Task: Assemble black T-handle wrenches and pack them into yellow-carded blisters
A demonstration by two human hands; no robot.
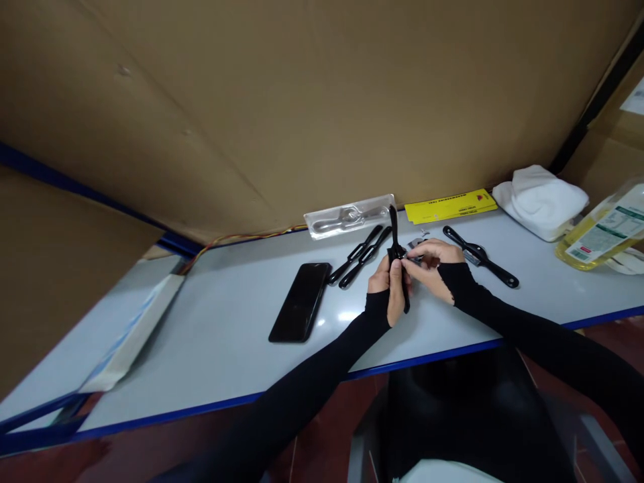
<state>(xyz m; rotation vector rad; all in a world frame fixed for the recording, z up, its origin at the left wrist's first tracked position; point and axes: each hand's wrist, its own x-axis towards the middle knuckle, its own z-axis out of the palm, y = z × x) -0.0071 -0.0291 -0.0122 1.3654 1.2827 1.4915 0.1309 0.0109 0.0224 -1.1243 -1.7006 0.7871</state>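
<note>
My left hand (pixel 387 285) is wrapped round a black spokeshave (pixel 394 231), held upright over the table with one handle pointing up and the other down. The fingers of my right hand (pixel 433 263) are pinched together at the spokeshave's middle; what they grip there is too small to make out. Just behind them lie small metal pieces (pixel 416 243), partly hidden by the hand. Two black spokeshave bodies (pixel 359 255) rest side by side to the left. To the right lies another spokeshave (pixel 480 256), with a metal blade at its middle.
A clear plastic blister pack (pixel 351 216) and yellow printed cards (pixel 450 206) lie along the cardboard wall (pixel 322 114). A black phone (pixel 300 302) is left of my hands. A white cloth bundle (pixel 541 201) and a bottle of yellow liquid (pixel 601 225) stand at the right.
</note>
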